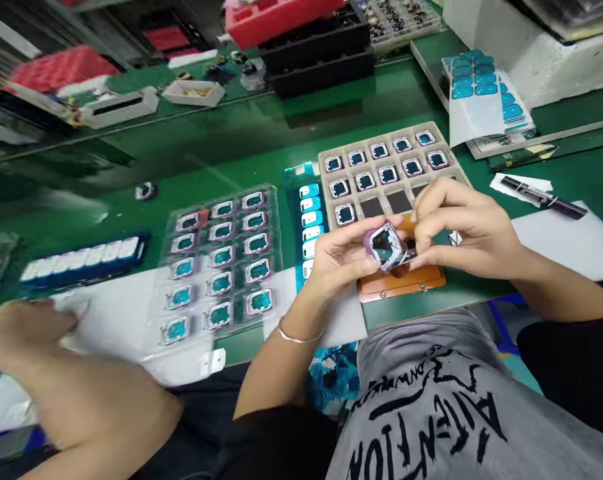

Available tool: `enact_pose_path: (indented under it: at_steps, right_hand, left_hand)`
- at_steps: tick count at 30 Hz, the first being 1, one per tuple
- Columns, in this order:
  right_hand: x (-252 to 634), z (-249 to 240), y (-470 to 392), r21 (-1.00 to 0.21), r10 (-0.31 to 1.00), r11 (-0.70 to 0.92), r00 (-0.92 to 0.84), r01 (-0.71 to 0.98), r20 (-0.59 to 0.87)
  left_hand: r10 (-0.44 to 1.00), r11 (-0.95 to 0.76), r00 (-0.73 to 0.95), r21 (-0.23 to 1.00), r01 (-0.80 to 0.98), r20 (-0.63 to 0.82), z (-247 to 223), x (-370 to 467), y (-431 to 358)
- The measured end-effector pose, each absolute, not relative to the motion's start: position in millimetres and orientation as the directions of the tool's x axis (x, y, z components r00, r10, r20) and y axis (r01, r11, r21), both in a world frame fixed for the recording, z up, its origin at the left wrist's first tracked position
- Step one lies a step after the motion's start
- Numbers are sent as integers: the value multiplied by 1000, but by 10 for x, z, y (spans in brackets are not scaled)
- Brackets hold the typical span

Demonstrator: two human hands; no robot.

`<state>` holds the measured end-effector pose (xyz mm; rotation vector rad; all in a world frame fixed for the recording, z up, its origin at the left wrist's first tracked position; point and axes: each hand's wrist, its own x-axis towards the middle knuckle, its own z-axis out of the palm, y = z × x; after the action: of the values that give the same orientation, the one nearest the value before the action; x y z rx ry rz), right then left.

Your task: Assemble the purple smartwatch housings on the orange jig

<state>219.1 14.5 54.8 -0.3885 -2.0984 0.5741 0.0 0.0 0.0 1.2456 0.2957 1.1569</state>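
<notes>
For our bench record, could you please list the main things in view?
Held frame: one, purple and white, right of centre
Clear tray: one, transparent, left of centre
Small frames: fifteen, white and purple, in the clear tray
Compartment tray: one, beige, beyond the held frame
Plate: one, orange, beneath the held frame
Marker: one, black, right
Stickers: many, blue, upper right
Co-worker's hand: one, blurred, far left
Left hand: one, bare, holding the frame
Right hand: one, bare, beside the frame

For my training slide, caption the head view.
Left hand holding a purple-rimmed frame, right hand at its edge, over an orange plate before a compartmented tray.
</notes>
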Motion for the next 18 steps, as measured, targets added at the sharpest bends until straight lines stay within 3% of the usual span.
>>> enact_pose_path:
  at_steps: [5,10,14,18]
  right_hand:
    - [2197,502,185,-625,524,781,-541,-5,658]
    - [2214,468,218,-593,437,798,-575,-107,692]
    - [2257,541,232,-588,460,763,-412,-270,787]
    - [2307,649,81,-487,406,784,-276,-384,871]
  left_hand:
    - [855,-109,387,849,-517,346,14,7,-6]
    - [880,-17,398,853,-521,261,53,-6,7]
    - [879,20,399,818,-575,259,108,-43,23]
    - [892,-41,325,772,-634,314,181,-51,50]
